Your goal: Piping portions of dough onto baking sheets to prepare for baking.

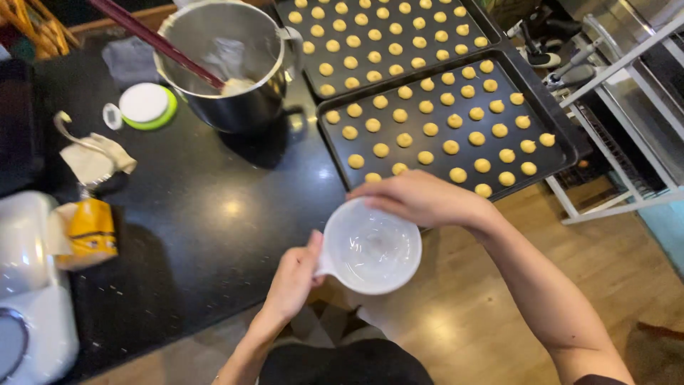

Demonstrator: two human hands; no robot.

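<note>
Two hands: both hold one white plastic cup [372, 247] just past the desk [214, 214] edge.
Left hand [293, 279]: fingers closed on the cup's handle.
Right hand [420, 198]: fingers curl over the far rim.
Nearest tray [552, 121]: dough dots in rows.

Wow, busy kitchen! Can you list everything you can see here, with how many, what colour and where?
Baking trays: two, black, right half of the counter, filled with rows of small yellow dough blobs.
Mixing pot: one, steel, counter top centre, dark red handle resting inside.
Round lid: one, white and green, left of pot.
Yellow packet: one, counter left.
Appliance: one, white, far left.
Counter: black.
Cup: one, translucent white, held.
Left hand: grips cup's handle.
Right hand: on cup's rim.
</note>
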